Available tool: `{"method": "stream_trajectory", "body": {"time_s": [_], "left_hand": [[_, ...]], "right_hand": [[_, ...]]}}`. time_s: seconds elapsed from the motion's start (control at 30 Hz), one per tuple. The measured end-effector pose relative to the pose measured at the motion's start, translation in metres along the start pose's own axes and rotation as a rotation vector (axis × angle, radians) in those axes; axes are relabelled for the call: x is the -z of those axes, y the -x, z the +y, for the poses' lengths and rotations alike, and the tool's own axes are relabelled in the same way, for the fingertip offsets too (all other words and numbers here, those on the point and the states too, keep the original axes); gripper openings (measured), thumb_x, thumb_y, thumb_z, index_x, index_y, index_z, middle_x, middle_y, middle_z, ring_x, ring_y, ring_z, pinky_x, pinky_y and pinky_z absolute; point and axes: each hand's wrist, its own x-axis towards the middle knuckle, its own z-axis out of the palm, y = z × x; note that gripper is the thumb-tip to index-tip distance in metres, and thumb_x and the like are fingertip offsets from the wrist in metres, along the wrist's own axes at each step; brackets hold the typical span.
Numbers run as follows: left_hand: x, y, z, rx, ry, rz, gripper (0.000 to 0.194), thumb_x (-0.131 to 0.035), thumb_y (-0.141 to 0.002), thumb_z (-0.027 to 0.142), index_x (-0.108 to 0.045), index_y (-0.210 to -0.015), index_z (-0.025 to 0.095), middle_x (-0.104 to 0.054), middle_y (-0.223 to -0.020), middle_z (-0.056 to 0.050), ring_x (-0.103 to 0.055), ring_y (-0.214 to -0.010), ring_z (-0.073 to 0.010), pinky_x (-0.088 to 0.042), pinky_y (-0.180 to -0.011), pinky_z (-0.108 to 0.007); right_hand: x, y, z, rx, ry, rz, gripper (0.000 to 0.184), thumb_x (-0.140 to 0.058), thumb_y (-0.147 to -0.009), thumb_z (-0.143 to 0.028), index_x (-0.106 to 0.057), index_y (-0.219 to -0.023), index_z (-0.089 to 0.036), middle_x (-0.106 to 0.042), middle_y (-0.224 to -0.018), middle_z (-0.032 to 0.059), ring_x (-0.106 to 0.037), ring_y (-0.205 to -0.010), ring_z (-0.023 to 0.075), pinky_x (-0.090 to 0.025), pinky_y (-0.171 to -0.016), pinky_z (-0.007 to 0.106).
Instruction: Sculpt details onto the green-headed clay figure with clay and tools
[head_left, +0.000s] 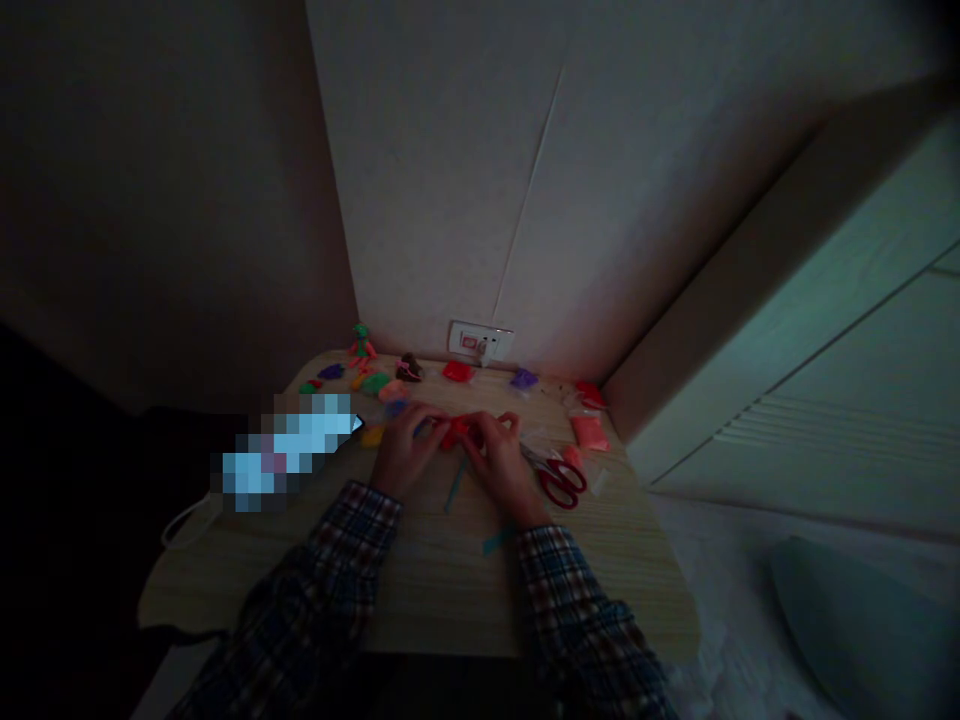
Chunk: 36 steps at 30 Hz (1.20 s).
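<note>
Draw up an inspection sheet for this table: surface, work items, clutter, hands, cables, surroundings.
Surface: wood-grain table, dimly lit.
Work items: small red piece; red-handled scissors lying beside the right hand.
Clutter: coloured lumps and packets, including a salmon packet; teal strips; green-topped figure; lit device at left, pixelated.
Hands: left hand and right hand both pinch the red piece.
Cables: white cable loops at left edge.
Surroundings: wall socket behind; other people, nothing seen.
</note>
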Motion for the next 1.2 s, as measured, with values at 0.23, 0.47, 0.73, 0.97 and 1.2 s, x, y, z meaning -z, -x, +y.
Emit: {"method": "stream_trajectory", "body": {"time_s": [0.23, 0.47, 0.73, 0.97, 1.2], "left_hand": [[-0.008, -0.002, -0.005, 0.119, 0.194, -0.103, 0.022, -0.068, -0.077, 0.036, -0.067, -0.086, 0.016, -0.072, -0.088, -0.006, -0.068, -0.082, -0.0203, -0.055, -0.078, -0.034], [-0.014, -0.008, -0.010, 0.135, 0.248, -0.115, 0.019, -0.069, -0.075, 0.034, -0.067, -0.079, 0.016, -0.070, -0.080, -0.004, -0.066, -0.076, -0.0192, -0.054, -0.074, -0.032], [-0.013, -0.016, -0.017, 0.153, 0.288, -0.092, 0.017, -0.069, -0.073, 0.033, -0.066, -0.074, 0.016, -0.068, -0.075, -0.002, -0.064, -0.075, -0.0193, -0.052, -0.074, -0.032], [-0.011, -0.016, -0.019, 0.217, 0.344, -0.112, 0.020, -0.070, -0.071, 0.036, -0.067, -0.074, 0.016, -0.070, -0.075, -0.002, -0.065, -0.077, -0.0199, -0.052, -0.076, -0.032], [-0.010, -0.012, -0.018, 0.272, 0.433, -0.155, 0.028, -0.075, -0.066, 0.039, -0.067, -0.080, 0.017, -0.071, -0.081, -0.002, -0.066, -0.079, -0.0193, -0.054, -0.079, -0.034]], "right_hand": [[-0.004, -0.001, 0.003, 0.040, 0.058, -0.001, 0.017, -0.041, -0.099, -0.025, -0.055, -0.092, -0.019, -0.070, -0.085, 0.0015, -0.063, -0.076, 0.0164, -0.028, -0.091, 0.037], [-0.006, -0.001, 0.008, 0.049, 0.130, -0.020, 0.016, -0.043, -0.099, -0.025, -0.055, -0.090, -0.019, -0.069, -0.085, 0.0018, -0.063, -0.079, 0.0168, -0.028, -0.091, 0.036], [-0.010, -0.003, 0.009, 0.016, 0.094, -0.017, 0.017, -0.042, -0.100, -0.025, -0.058, -0.097, -0.021, -0.072, -0.093, 0.0033, -0.064, -0.084, 0.0180, -0.027, -0.090, 0.036], [-0.005, -0.002, 0.004, 0.047, 0.064, 0.002, 0.015, -0.045, -0.098, -0.026, -0.058, -0.091, -0.021, -0.070, -0.085, 0.0010, -0.062, -0.080, 0.0169, -0.026, -0.089, 0.035], [-0.004, -0.001, 0.002, 0.050, 0.076, 0.011, 0.020, -0.042, -0.099, -0.026, -0.058, -0.088, -0.020, -0.069, -0.081, 0.0013, -0.060, -0.076, 0.0164, -0.027, -0.086, 0.034]]}}
